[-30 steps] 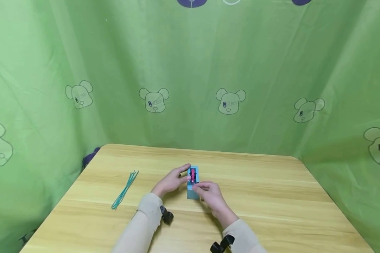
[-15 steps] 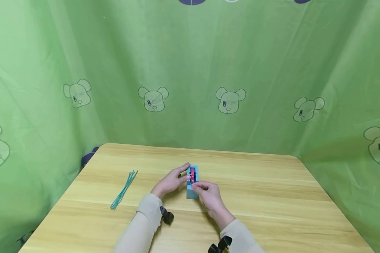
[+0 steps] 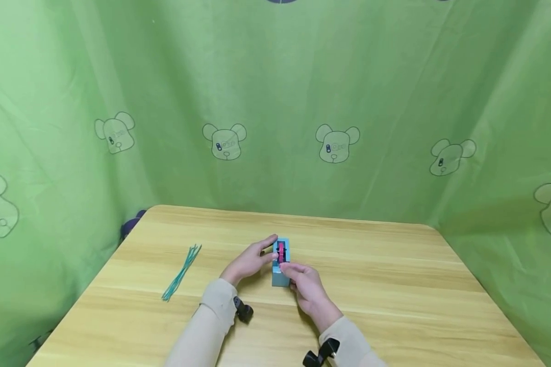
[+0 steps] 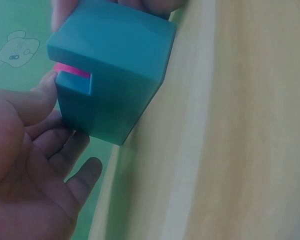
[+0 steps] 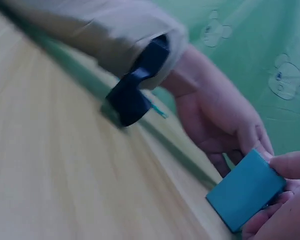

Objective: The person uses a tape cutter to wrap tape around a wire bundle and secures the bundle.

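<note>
A blue tape dispenser [image 3: 280, 278] with a pink roll [image 3: 281, 251] in its top slot stands on the table. My left hand [image 3: 249, 263] holds its left side, index finger toward the far end and thumb by the roll. In the left wrist view that thumb lies at the notch in the dispenser's wall [image 4: 115, 55]. My right hand [image 3: 306, 287] grips the near end, thumb and index fingertip close together on top. The right wrist view puts the right thumb on the serrated edge of the dispenser [image 5: 245, 192]; I cannot tell whether tape lies between the fingertips.
Several thin teal strands [image 3: 181, 272] lie bundled on the wooden table [image 3: 395, 285], left of the left hand. A green curtain [image 3: 280, 76] with printed bear heads hangs behind the table and along both sides. Each sleeve cuff carries a black camera mount [image 3: 244, 310].
My right fingertips have shifted slightly toward the pink roll, and the right hand sits a little closer to the dispenser. The left hand keeps its hold; the head view has moved slightly.
</note>
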The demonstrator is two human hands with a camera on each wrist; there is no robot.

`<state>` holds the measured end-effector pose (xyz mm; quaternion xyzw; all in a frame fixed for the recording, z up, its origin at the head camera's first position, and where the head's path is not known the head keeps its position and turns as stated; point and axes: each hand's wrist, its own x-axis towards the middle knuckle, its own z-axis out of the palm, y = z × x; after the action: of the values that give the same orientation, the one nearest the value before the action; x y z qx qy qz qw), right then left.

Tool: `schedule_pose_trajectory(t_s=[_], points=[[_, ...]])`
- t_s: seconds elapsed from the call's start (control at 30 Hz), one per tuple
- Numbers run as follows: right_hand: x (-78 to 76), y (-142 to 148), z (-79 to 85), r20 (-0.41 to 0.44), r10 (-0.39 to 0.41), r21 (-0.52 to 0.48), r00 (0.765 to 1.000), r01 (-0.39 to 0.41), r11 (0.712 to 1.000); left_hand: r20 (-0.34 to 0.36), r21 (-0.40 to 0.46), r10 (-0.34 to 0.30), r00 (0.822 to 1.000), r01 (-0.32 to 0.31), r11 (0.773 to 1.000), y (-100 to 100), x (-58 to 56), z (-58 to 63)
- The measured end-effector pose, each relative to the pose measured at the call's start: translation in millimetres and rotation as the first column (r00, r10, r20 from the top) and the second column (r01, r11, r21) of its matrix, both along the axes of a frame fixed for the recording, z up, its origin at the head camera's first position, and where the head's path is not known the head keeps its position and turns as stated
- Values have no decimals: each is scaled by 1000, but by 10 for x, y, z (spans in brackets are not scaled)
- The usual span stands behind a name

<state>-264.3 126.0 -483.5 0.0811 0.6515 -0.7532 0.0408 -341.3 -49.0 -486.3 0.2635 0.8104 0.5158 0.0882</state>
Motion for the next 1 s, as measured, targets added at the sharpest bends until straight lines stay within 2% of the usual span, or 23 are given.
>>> schedule_pose_trajectory(t_s=[0.1, 0.33, 0.5, 0.77, 1.0], points=[[14, -2, 13, 28, 3, -2, 1000, -3, 1000, 3, -4, -7, 1000, 7, 1000, 8, 13, -6], [70, -6, 91, -10, -28, 161, 1000, 29, 986, 8, -17, -1, 1000, 2, 1000, 29, -1, -14], [83, -11, 126, -33, -43, 232, 999, 49, 971, 1, -18, -8, 1000, 8, 1000, 30, -16, -26], [124, -40, 169, -36, -39, 256, 999, 47, 965, 23, 2, -3, 1000, 3, 1000, 12, -27, 8], [179, -73, 159, -49, -47, 228, 998, 57, 972, 17, 3, 2, 1000, -2, 1000, 14, -16, 25]])
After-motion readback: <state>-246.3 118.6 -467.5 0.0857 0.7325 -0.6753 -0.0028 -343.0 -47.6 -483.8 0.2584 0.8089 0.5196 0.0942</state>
